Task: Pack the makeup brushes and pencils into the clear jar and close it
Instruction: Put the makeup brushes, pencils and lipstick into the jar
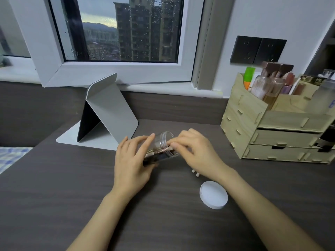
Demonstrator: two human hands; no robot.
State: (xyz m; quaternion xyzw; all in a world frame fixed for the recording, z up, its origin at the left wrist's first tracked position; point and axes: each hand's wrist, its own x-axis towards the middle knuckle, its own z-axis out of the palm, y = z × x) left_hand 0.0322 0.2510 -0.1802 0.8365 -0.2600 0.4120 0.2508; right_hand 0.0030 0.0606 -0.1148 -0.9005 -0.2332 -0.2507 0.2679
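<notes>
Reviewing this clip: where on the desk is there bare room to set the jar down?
Bare desk stretches left of the left hand, below the folding stand, and between the forearms. It is crowded right of the right hand: white lid, small pale items, wooden organizer.

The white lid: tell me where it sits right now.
In the head view the white lid lies flat on the dark desk, right of centre, just inside the right forearm and nearer the person than the clear jar.
</notes>
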